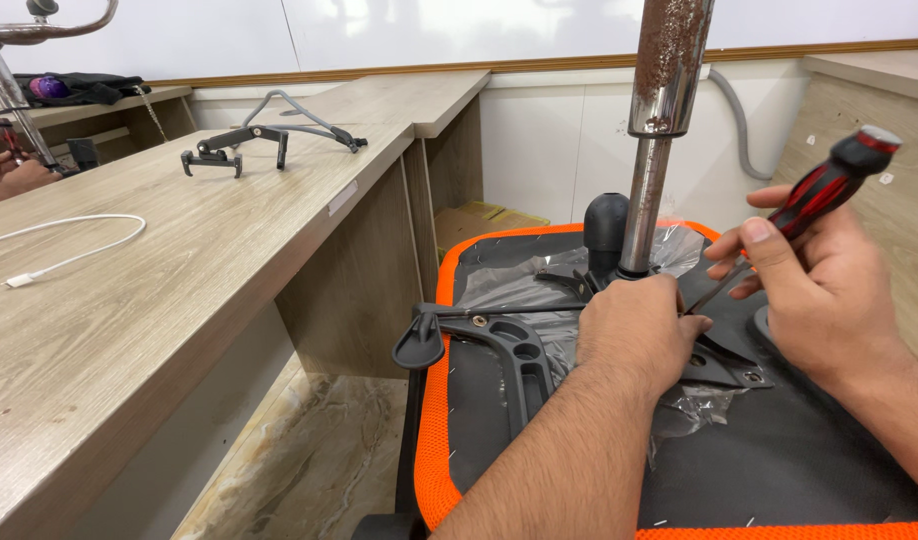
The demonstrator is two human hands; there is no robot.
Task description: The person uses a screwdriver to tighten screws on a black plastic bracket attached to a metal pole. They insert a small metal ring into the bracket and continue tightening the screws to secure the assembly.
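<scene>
Fingers of my left hand (641, 328) are pressing closed on the black metal mechanism plate (724, 362) under the upturned orange-edged chair seat (434, 440) (beside the rusty chrome gas cylinder (651, 150)), while my right hand (814, 290) is clamping the red-and-black-handled screwdriver (829, 185), judging a screw needs its tip seated next.

Upturned chair seat (539, 440) sits right of the tabletop (179, 300) w/ its gas-lift post (651, 150) rising from the mechanism plate (724, 365) at centre; left hand (644, 335) rests on the plate at the post's base, right hand (819, 290) just right of it w/ a screwdriver (814, 195) in its grip, tip down by the post. On the tabletop: cable (74, 240) at left, a bracket (234, 148) & a curved armrest frame (304, 120) farther back; another person's hand (14, 175) at far left edge.
</scene>
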